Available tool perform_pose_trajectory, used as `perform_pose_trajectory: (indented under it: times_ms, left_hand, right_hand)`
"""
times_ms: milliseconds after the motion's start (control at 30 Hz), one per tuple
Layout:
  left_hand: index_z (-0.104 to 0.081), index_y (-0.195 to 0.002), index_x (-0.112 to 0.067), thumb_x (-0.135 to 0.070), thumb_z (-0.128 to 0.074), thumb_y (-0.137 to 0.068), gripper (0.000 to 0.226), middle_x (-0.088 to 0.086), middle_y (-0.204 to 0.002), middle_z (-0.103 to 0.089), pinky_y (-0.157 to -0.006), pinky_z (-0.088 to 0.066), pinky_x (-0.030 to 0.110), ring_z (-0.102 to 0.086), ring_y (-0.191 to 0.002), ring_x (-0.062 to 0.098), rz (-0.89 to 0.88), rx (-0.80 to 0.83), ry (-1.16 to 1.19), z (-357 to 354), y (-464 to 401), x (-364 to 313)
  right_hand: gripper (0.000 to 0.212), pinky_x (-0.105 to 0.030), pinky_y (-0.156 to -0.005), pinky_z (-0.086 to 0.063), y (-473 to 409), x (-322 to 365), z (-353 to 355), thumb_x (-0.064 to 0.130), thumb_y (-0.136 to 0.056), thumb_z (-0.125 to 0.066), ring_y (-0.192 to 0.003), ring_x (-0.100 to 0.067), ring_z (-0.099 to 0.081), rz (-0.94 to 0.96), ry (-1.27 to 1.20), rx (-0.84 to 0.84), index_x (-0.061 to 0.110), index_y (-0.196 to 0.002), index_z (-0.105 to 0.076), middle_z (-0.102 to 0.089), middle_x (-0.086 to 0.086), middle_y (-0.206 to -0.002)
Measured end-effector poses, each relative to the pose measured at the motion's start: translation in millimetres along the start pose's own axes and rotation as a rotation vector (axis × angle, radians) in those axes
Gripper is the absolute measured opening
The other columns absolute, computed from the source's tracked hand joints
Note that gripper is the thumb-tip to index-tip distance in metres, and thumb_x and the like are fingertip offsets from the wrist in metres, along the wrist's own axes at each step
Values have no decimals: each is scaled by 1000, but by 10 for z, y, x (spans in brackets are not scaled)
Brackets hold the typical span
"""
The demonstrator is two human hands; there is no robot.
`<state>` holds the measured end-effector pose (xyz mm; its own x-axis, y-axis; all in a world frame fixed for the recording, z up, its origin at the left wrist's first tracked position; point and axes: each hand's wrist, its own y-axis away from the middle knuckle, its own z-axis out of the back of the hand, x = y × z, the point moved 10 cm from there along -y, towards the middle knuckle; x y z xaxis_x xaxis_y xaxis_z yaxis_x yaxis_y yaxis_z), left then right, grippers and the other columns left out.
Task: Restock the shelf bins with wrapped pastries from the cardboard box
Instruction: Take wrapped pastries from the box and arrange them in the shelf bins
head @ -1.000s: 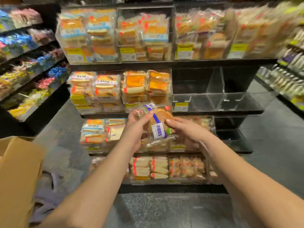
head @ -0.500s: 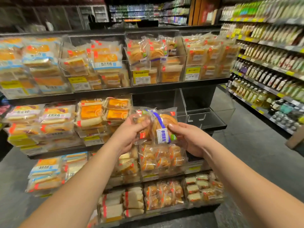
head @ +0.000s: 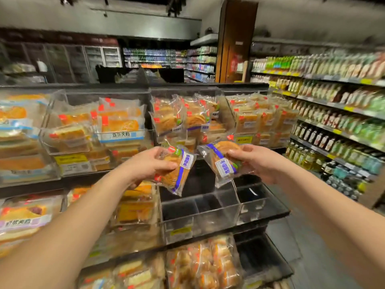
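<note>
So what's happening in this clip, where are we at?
A person is restocking a pastry display in a shop. The left hand grips one wrapped pastry and the right hand grips another pastry, both held apart in front of the shelves. The top bin behind them holds the same blue-labelled packs, while the clear bins just below stand empty. Neither pack has been placed yet.

Top-tier centre bin [head: 188,119] packed with wrapped pastries to its open top, neighbour bins left [head: 100,130] and right [head: 260,122] also stacked full, clear middle-tier bins [head: 200,211] below both hands hold open room, divider walls [head: 236,197] split them, lower bin [head: 204,265] full
</note>
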<state>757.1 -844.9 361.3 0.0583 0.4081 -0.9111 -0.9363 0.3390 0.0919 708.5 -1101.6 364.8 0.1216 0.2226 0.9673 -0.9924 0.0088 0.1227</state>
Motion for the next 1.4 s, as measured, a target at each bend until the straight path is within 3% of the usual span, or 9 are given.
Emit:
perform_pose_trajectory:
  times_ms: [167,267,433,567,733,967,1100,1167,1400]
  left_hand:
    - [-51,-132,-23,-42,-78,-79,62,-7,-122,-61,-71,-43,17,-59,-95,7,-148,-9,-417,247,-473,-520]
    - [-41,-148,-20,-47,-79,-76,85,-2,-140,-53,-92,-49,30,-56,-114,16,-198,6,-567,261,-704,-758]
    - [-45,-143,-27,-45,-75,-82,71,-1,-136,-55,-87,-45,28,-53,-107,14,-267,57,-841,147,-929,-1120]
    - [-46,-141,-32,-47,-74,-83,66,-4,-134,-55,-84,-39,27,-49,-103,11,-268,107,-983,3,-1070,-1247]
    - [-44,-142,-34,-48,-73,-83,67,-5,-137,-54,-92,-44,31,-50,-107,12,-238,109,-1058,-142,-1264,-1298]
    - [-44,-140,-38,-48,-73,-82,66,-5,-135,-54,-93,-44,33,-53,-113,15,-146,79,-1075,-226,-1493,-1294]
    - [-44,-140,-39,-50,-74,-81,67,-7,-136,-54,-92,-44,31,-52,-110,11,-115,55,-1064,-208,-1555,-1291]
    - [-44,-140,-38,-50,-74,-81,67,-7,-137,-54,-93,-44,30,-52,-112,11,-97,55,-1061,-202,-1573,-1277]
    - [-44,-142,-35,-52,-73,-81,70,-7,-134,-55,-88,-42,28,-50,-105,9,-75,43,-1099,-201,-1596,-1299]
  right_hand:
    - [80,-51,-105,-48,-328,319,292,54,-49,-85,-105,-31,-69,-9,186,-118,11,-112,-64,-75,-10,-104]
    - [96,-49,-98,-52,-496,570,574,77,-37,-80,-101,-28,-69,-29,432,-224,19,-112,-67,-74,-4,-107]
    - [52,-32,-77,-55,-748,1093,952,61,-77,-73,-91,-18,-67,-86,772,-296,23,-110,-61,-68,0,-102]
    - [47,-39,-93,-55,-1117,1395,1151,52,-83,-73,-98,-23,-66,-95,887,-330,13,-110,-65,-69,-5,-103]
    - [22,-37,-94,-51,-1683,1539,1011,39,-94,-64,-96,-21,-60,-126,1026,-178,18,-88,-59,-65,-3,-100]
    - [27,-30,-78,-48,-2312,1532,687,39,-98,-58,-88,-19,-59,-173,1258,91,13,-105,-62,-65,-4,-101]
    - [32,-29,-77,-44,-2539,1394,535,39,-102,-52,-78,-17,-54,-219,1377,224,10,-96,-62,-62,-3,-92]
    - [34,-30,-80,-46,-2674,1347,459,42,-100,-56,-75,-17,-57,-172,1448,243,11,-89,-63,-63,0,-86]
    - [45,-32,-83,-45,-2640,1528,333,42,-90,-69,-102,-21,-57,351,1588,214,21,-129,-59,-61,1,-110]
